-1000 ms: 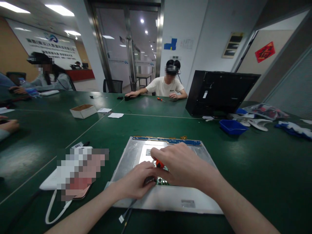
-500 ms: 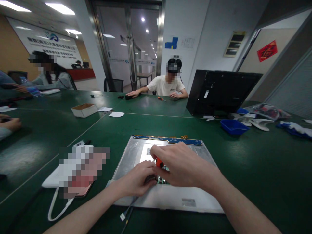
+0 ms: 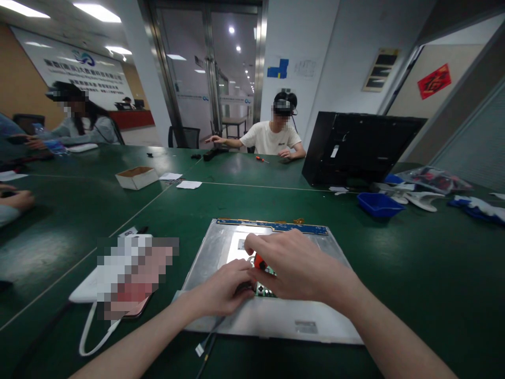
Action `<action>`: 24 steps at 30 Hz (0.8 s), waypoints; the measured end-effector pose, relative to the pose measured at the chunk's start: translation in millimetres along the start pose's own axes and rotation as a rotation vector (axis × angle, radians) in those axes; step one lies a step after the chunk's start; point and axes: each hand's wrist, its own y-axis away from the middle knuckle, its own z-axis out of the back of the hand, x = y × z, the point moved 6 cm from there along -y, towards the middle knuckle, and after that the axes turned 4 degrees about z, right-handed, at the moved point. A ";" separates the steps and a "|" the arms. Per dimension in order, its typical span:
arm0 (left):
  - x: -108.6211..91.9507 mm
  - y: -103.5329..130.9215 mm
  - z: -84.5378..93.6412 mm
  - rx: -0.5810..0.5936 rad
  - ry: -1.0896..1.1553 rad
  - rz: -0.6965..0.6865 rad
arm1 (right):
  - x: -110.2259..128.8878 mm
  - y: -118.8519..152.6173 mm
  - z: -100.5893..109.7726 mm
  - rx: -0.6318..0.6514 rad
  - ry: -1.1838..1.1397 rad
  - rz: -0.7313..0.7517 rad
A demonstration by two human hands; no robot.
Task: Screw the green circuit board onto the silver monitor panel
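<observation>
A flat silver display panel (image 3: 268, 321) lies on the green table in front of me, with a blue circuit strip (image 3: 294, 228) along its far edge. My right hand (image 3: 302, 263) is closed around the orange and black handle of a screwdriver (image 3: 259, 261), over the panel's middle; the tip is hidden. Beneath the fingers shows part of a small green circuit board (image 3: 263, 289). My left hand (image 3: 226, 287) is closed at the board's left side, its fingertips close to the screwdriver. What those fingers pinch, if anything, is hidden. Thin cables (image 3: 209, 342) run out below the left hand.
On the left lie a white device (image 3: 89, 281) with a white cable and a blurred pink phone (image 3: 142, 305). Farther off are an open box (image 3: 137, 178), a blue tray (image 3: 379, 204) and a black monitor (image 3: 359, 150). A co-worker (image 3: 272, 134) sits across the table.
My hands, the screwdriver and the panel stay nearly in place. The co-worker opposite has lifted a hand off the black object on the table.
</observation>
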 end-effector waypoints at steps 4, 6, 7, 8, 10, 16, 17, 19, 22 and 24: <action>-2.5 -0.5 1.7 -0.002 -0.024 -0.006 | -3.2 -0.1 -0.7 -0.004 0.042 -0.038; -2.6 -0.9 1.6 0.004 -0.024 -0.001 | -3.6 1.3 0.6 0.005 0.028 -0.022; -2.4 -1.1 1.6 0.007 -0.021 0.003 | -3.3 2.3 1.7 0.010 0.012 -0.008; -2.0 -1.2 1.4 0.008 -0.019 0.007 | -3.1 3.3 2.7 0.014 -0.003 0.006; -1.7 -1.3 0.9 0.013 -0.019 0.004 | -3.4 4.7 3.8 0.022 -0.021 0.016; -2.4 -1.2 -0.1 0.028 0.000 0.005 | -7.3 2.0 0.8 -0.010 0.039 -0.042; -3.4 -1.4 0.1 0.030 0.003 0.003 | -7.8 1.4 0.1 -0.012 0.044 -0.046; -5.7 -1.9 1.1 0.031 0.005 0.000 | -8.4 0.8 -1.0 -0.011 0.044 -0.045; -7.6 -2.6 2.1 0.041 -0.004 0.010 | -10.1 0.8 -1.5 -0.004 0.058 -0.057; -7.1 -2.7 2.1 0.046 -0.007 0.021 | -10.7 1.2 -1.1 -0.003 0.065 -0.064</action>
